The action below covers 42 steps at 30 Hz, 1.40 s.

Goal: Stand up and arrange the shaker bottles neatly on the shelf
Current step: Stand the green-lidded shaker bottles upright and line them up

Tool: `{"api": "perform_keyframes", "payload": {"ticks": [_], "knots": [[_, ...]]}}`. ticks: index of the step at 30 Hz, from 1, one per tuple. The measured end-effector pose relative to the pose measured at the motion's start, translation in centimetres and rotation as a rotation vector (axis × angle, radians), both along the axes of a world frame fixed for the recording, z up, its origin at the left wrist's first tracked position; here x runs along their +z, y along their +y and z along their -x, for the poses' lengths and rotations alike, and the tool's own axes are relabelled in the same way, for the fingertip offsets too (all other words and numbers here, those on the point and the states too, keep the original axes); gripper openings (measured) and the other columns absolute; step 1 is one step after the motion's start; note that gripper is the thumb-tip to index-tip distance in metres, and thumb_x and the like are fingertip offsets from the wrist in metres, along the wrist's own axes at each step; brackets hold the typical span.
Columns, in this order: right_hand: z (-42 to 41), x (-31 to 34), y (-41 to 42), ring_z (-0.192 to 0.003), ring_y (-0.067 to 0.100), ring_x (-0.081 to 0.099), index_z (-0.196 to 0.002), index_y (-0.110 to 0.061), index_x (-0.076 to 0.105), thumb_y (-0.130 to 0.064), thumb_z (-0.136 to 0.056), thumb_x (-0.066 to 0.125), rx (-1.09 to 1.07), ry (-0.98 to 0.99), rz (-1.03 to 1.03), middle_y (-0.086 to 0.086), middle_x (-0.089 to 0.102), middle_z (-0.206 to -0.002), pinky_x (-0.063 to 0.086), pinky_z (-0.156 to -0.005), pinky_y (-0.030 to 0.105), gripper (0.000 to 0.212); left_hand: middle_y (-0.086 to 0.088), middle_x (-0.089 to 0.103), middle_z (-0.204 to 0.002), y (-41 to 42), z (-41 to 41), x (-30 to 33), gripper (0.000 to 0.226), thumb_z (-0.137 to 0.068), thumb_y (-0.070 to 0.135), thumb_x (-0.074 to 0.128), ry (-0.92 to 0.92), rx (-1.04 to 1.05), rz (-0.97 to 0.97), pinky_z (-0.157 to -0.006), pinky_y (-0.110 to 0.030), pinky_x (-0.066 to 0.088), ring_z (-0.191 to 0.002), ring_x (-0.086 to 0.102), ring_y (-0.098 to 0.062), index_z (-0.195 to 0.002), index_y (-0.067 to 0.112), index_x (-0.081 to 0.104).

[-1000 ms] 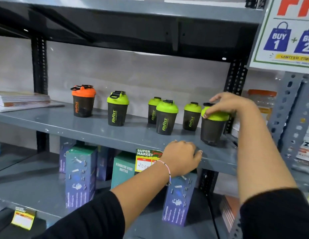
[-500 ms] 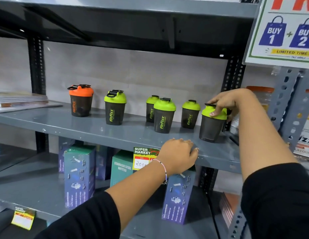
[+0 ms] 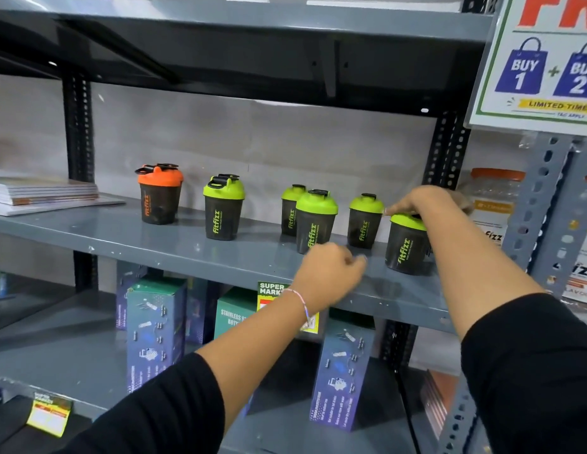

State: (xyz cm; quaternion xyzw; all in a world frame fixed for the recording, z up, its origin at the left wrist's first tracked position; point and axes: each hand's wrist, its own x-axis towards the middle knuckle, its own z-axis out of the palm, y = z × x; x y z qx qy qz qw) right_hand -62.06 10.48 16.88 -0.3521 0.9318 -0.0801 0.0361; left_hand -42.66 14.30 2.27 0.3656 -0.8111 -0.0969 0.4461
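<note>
A person is facing a grey metal shelf (image 3: pixel 174 247) where six Fitfizz shaker bottles are standing upright, one orange-lidded (image 3: pixel 160 194), five green-lidded. The right hand (image 3: pixel 426 202) is resting on the rightmost bottle's green lid (image 3: pixel 406 221), fingers curled over its top. The left hand (image 3: pixel 328 278) is hovering loosely curled, holding nothing, before the shelf edge. The step in hand looks like positioning this bottle (image 3: pixel 406 247); next, probably lining it up with its neighbours.

We have one head-worn view, looking forward and slightly down at the grey shelf (image 3: pixel 187 250) from close range, both forearms reaching in from the frame's lower edge.
</note>
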Motion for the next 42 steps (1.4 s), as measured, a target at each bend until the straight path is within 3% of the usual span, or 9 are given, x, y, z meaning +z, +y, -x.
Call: {"api": "perform_keyframes", "payload": {"ticks": [4, 6, 9, 13, 26, 31, 35, 38, 42], "knots": [[1.1, -1.3, 0.9, -0.144, 0.042, 0.031, -0.157, -0.013, 0.019, -0.1, -0.033, 0.051, 0.135, -0.223, 0.168, 0.015, 0.023, -0.163, 0.033, -0.112, 0.058, 0.155, -0.008, 0.061, -0.091, -3.7, -2.1, 1.8, 0.05, -0.063, 0.038, 0.083, 0.543, 0.15, -0.116, -0.074, -0.035, 0.048, -0.087, 0.057, -0.025, -0.092, 0.013, 0.051], [1.1, -3.4, 2.1, -0.142, 0.043, 0.034, -0.157, -0.009, 0.011, -0.092, -0.024, 0.067, 0.118, -0.267, 0.422, 0.018, 0.024, -0.161, 0.036, -0.11, 0.059, 0.166, -0.013, 0.052, -0.12, -5.6, -2.1, 2.5, 0.091, -0.052, 0.04, 0.091, 0.547, 0.212, -0.198, -0.094, -0.042, 0.045, -0.111, 0.05, -0.032, -0.121, 0.012, 0.039], [1.0, -7.8, 2.8, -0.131, 0.036, 0.048, -0.148, -0.005, 0.017, -0.054, -0.04, 0.095, 0.151, -0.39, 0.818, 0.02, 0.045, -0.147, 0.046, -0.104, 0.048, 0.142, -0.02, 0.042, -0.135, -7.6, -0.9, 3.0, 0.124, -0.045, 0.036, 0.095, 0.52, 0.182, -0.37, -0.102, -0.046, 0.04, -0.123, 0.043, -0.038, -0.139, 0.011, 0.018], [0.2, -11.5, 2.5, -0.114, 0.037, 0.06, -0.131, 0.0, 0.035, -0.022, -0.055, 0.095, 0.093, -0.377, 0.901, 0.022, 0.06, -0.127, 0.051, -0.088, 0.044, 0.099, -0.017, 0.058, -0.118, -9.1, -0.8, 2.4, 0.089, -0.053, 0.028, 0.093, 0.388, 0.146, -0.419, -0.088, -0.039, 0.048, -0.108, 0.057, -0.035, -0.119, 0.008, 0.037], [-6.7, -12.1, 0.7, -0.101, 0.036, 0.063, -0.119, -0.006, 0.041, -0.032, -0.06, 0.088, 0.15, -0.274, 0.847, 0.016, 0.063, -0.114, 0.044, -0.069, 0.036, 0.08, -0.004, 0.052, -0.096, -11.3, -6.5, 1.7, 0.067, -0.058, 0.029, 0.089, 0.361, 0.175, -0.366, -0.071, -0.03, 0.043, -0.083, 0.049, -0.022, -0.106, 0.016, 0.044], [-7.7, -11.9, 1.3, -0.115, 0.038, 0.057, -0.13, -0.001, 0.036, -0.03, -0.064, 0.088, 0.151, -0.327, 0.823, 0.021, 0.056, -0.128, 0.049, -0.079, 0.043, 0.089, -0.015, 0.059, -0.115, -10.4, -6.8, 2.3, 0.079, -0.058, 0.035, 0.091, 0.313, 0.183, -0.43, -0.081, -0.037, 0.049, -0.103, 0.058, -0.031, -0.113, 0.006, 0.042], [-10.9, -12.1, 3.1, -0.129, 0.043, 0.042, -0.141, -0.002, 0.034, -0.043, -0.069, 0.084, 0.041, -0.256, 0.97, 0.025, 0.044, -0.14, 0.043, -0.099, 0.052, 0.097, -0.012, 0.061, -0.105, -9.2, -9.0, 2.5, 0.084, -0.052, 0.049, 0.09, 0.241, 0.133, -0.446, -0.076, -0.034, 0.047, -0.102, 0.059, -0.029, -0.11, 0.004, 0.048], [-16.6, -12.5, 3.8, -0.114, 0.033, 0.053, -0.124, -0.01, 0.053, -0.025, -0.081, 0.073, 0.234, -0.044, 1.426, 0.014, 0.057, -0.124, 0.045, -0.095, 0.046, 0.05, -0.006, 0.07, -0.082, -9.2, -13.6, 2.2, 0.058, -0.057, 0.051, 0.087, 0.291, 0.182, -0.29, -0.066, -0.03, 0.046, -0.078, 0.063, -0.022, -0.083, 0.004, 0.066], [-25.4, -12.3, -0.4, -0.096, 0.024, 0.064, -0.11, -0.019, 0.056, -0.013, -0.08, 0.076, 0.594, -0.468, 1.39, 0.004, 0.064, -0.103, 0.053, -0.089, 0.042, 0.036, -0.001, 0.061, -0.064, -11.2, -22.0, 1.4, 0.049, -0.06, 0.045, 0.087, 0.556, 0.362, -0.13, -0.054, -0.032, 0.04, -0.067, 0.059, -0.027, -0.067, 0.007, 0.057]]}}
